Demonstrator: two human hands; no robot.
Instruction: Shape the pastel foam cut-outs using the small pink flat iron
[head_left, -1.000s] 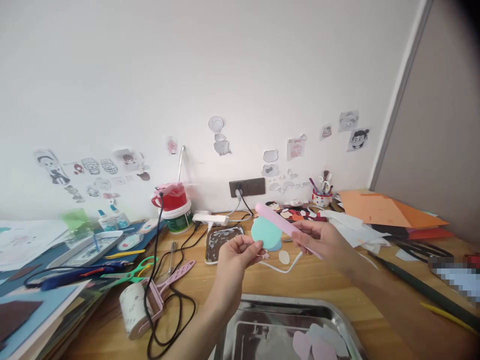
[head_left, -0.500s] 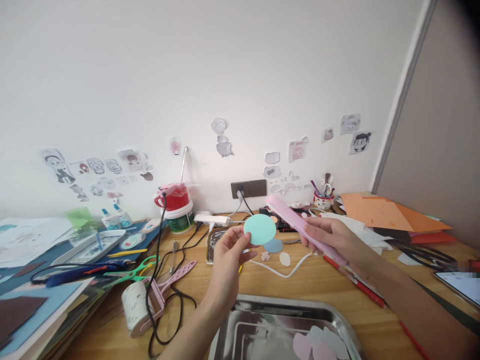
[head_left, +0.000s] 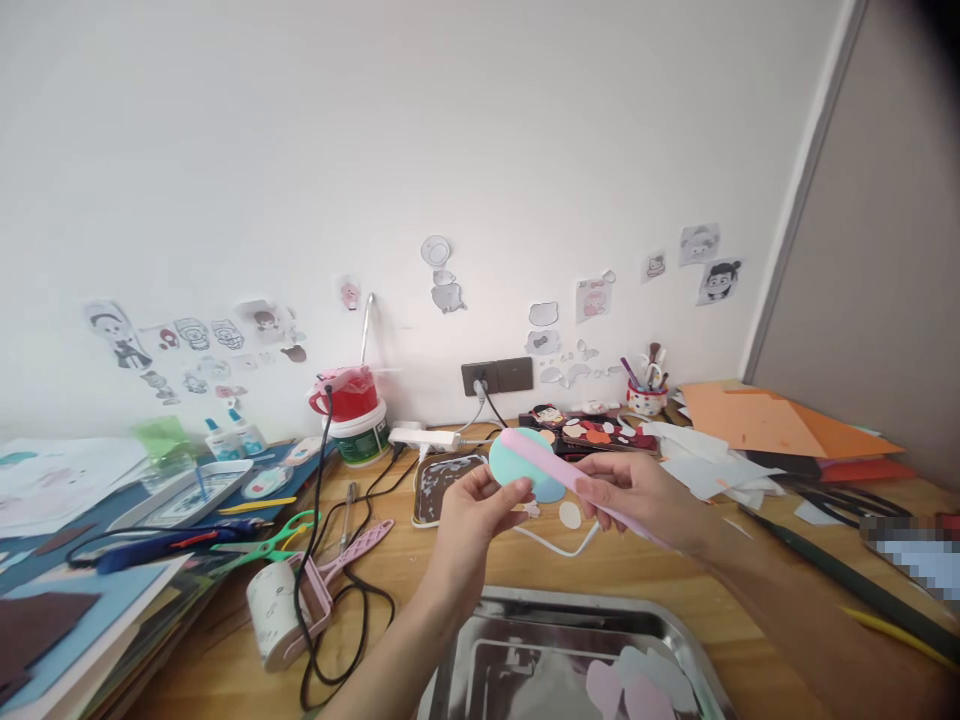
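Observation:
My left hand (head_left: pixel 484 508) pinches the edge of a mint-green round cutout (head_left: pixel 501 468) between thumb and fingers. In my right hand (head_left: pixel 630 495) is a slim pink hair straightener (head_left: pixel 541 458), its far end lying across the cutout's face. Whether a second plate is beneath the cutout cannot be seen. Just behind the cutout lies a blue cutout (head_left: pixel 553 490), partly hidden. A cream oval cutout (head_left: pixel 570 515) rests on the table below the straightener, near a white cord (head_left: pixel 559 548).
A steel tray (head_left: pixel 570 600) with pink and grey cutouts (head_left: pixel 637 685) stands in front. Black cables (head_left: pixel 364 625) loop around a lint roller (head_left: pixel 276 615) at left, beside green scissors (head_left: pixel 262 545). Orange sheets (head_left: pixel 780 425) lie right; a brown-bottomed tray (head_left: pixel 448 478) is behind my left hand.
My right hand has lowered the straightener leftward onto the mint-green cutout; before, it was held raised and apart to the right. My left hand's grip has moved around to the cutout's lower edge.

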